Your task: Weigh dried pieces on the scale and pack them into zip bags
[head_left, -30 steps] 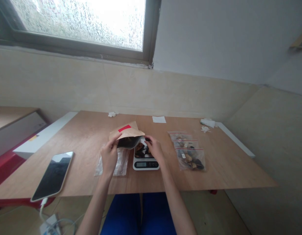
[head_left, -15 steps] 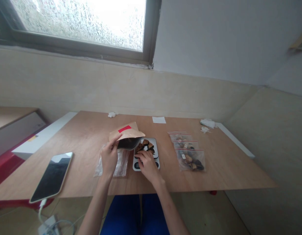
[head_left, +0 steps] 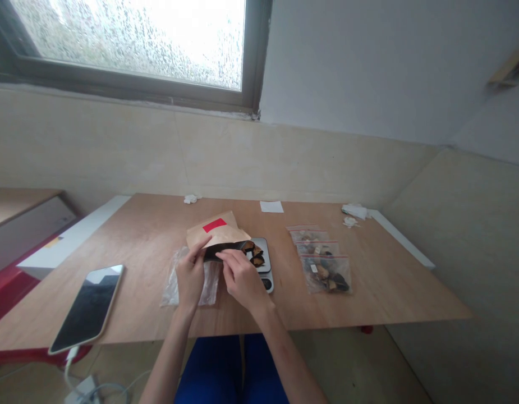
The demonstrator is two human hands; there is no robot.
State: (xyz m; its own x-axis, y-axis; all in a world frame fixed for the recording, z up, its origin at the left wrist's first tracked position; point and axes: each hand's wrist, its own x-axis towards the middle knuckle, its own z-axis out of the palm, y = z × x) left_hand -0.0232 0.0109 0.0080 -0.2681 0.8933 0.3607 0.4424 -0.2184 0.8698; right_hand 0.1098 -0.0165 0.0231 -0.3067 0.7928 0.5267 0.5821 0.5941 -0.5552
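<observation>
My left hand (head_left: 191, 273) holds the near left edge of a brown paper pouch (head_left: 216, 234) with a red label, its dark mouth facing me. My right hand (head_left: 241, 278) pinches the pouch's opening at its lower lip. Behind the right hand stands a small white kitchen scale (head_left: 265, 269) with dark dried pieces (head_left: 255, 253) piled on its platform. A flat clear plastic bag (head_left: 174, 285) lies under my left hand on the wooden table (head_left: 150, 235).
Three filled clear zip bags (head_left: 324, 264) lie in a row right of the scale. A phone (head_left: 87, 306) on a cable lies near the table's front left edge. A paper slip (head_left: 271, 206) and crumpled white scraps (head_left: 355, 212) sit at the back.
My right hand left the pieces on the scale, came back over its display, then moved left to the pouch's mouth. The left hand kept its hold on the pouch.
</observation>
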